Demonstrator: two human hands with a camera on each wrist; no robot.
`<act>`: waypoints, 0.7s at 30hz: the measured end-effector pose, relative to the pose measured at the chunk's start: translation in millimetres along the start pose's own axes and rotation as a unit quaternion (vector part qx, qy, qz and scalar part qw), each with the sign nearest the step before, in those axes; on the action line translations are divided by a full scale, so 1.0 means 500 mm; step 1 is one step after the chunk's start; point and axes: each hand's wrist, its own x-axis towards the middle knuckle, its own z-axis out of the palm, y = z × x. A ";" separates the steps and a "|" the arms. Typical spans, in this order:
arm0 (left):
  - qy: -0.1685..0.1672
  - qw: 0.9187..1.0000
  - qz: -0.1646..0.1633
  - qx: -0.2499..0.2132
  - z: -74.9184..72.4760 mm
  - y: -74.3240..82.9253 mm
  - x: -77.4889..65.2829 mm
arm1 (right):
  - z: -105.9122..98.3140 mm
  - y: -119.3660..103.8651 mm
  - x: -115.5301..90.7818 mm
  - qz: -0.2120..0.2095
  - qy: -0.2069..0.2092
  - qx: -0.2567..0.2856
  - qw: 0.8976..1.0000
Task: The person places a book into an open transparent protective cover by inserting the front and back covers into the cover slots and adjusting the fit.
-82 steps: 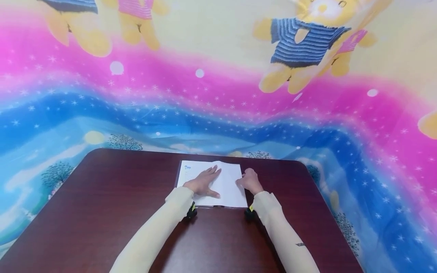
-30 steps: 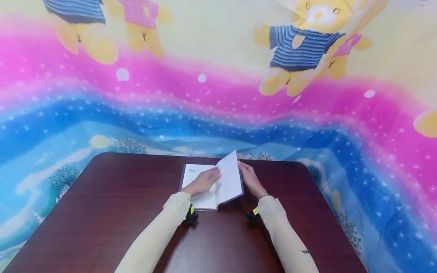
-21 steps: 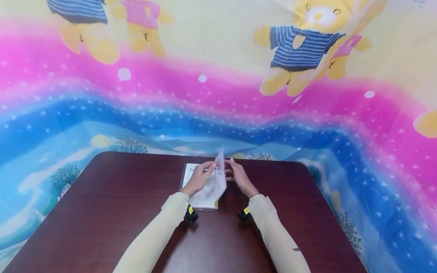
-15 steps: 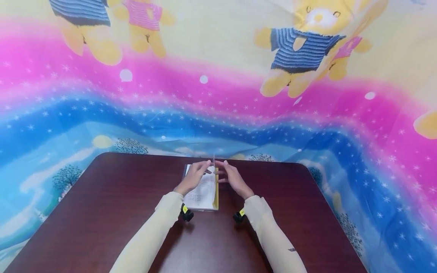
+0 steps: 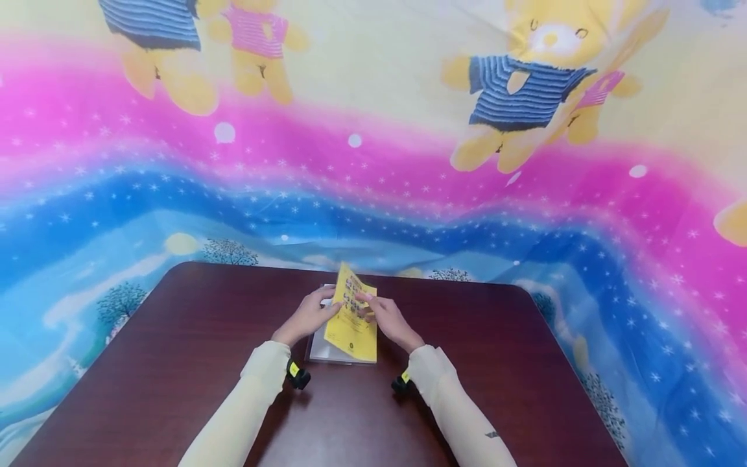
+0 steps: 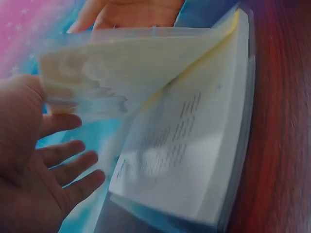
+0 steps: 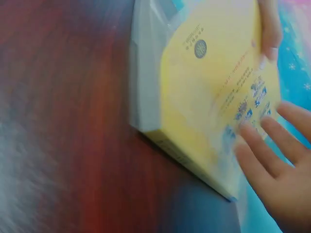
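Note:
A book with a yellow printed cover [image 5: 360,334] and a clear plastic jacket lies on the table, its cover raised at a slant from the spine. White pages [image 6: 165,170] with printed lines show beneath. My left hand [image 5: 305,319] is at the cover's free edge, thumb against it, its fingers loosely spread in the left wrist view. On the other side, the extended fingers of my right hand [image 5: 392,322] touch the printed face. In the right wrist view, the spine [image 7: 187,158] faces my right hand, and fingertips of the left hand [image 7: 270,31] show at the cover's far edge.
The dark reddish-brown table [image 5: 192,363] extends around the book, with its back edge close behind. A curtain [image 5: 362,194] printed with bears hangs past that edge. A small black camera [image 5: 298,375] sits at the left wrist, another camera [image 5: 403,381] at the right.
The right-hand part of the open book has swung up and over to the left, bringing the yellow outer cover into view. Both hands followed leftward; the left hand no longer rests on the page.

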 end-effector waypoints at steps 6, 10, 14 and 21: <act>0.032 0.998 -0.030 0.044 -0.006 -0.027 -0.014 | 0.005 0.011 0.000 -0.008 0.107 -0.045 0.993; 0.046 0.996 -0.044 0.070 0.001 -0.041 -0.015 | 0.004 0.026 0.007 0.033 0.153 -0.080 0.984; 0.039 0.993 -0.065 0.095 0.010 -0.048 -0.023 | -0.002 0.033 0.009 0.074 0.156 -0.086 0.981; 0.011 0.992 -0.073 0.103 0.027 -0.041 -0.033 | -0.025 0.033 0.018 0.140 0.104 0.017 0.985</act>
